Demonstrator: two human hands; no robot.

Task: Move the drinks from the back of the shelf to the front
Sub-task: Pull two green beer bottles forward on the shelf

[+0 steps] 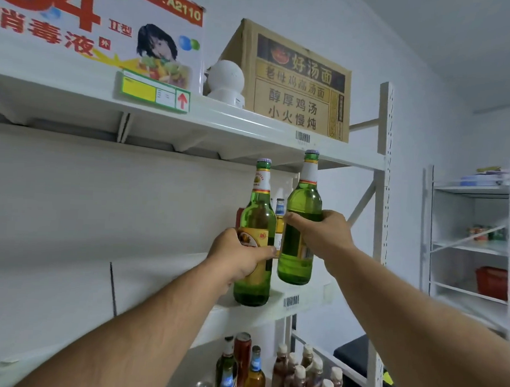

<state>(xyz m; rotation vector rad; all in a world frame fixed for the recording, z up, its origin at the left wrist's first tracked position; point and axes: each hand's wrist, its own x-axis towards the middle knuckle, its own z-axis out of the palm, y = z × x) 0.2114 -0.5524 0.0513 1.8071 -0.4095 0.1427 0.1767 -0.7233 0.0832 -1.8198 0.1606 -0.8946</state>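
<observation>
Two green glass beer bottles are in my hands over the white middle shelf [307, 295]. My left hand [239, 255] grips the left bottle [257, 211] around its yellow label; its base stands at the shelf's front edge. My right hand [322, 234] grips the right bottle [303, 204] at mid-body and holds it tilted, its base lifted off the shelf. Behind them, further back on the shelf, a clear bottle with a blue cap [279, 215] and a red can [239, 217] show partly between the two green ones.
The top shelf carries a brown noodle carton [296, 81], a white round device [225, 81] and a large white disinfectant box [94, 25]. The lower shelf holds several bottles and cans [269, 369]. A second white rack [477, 238] stands at the right.
</observation>
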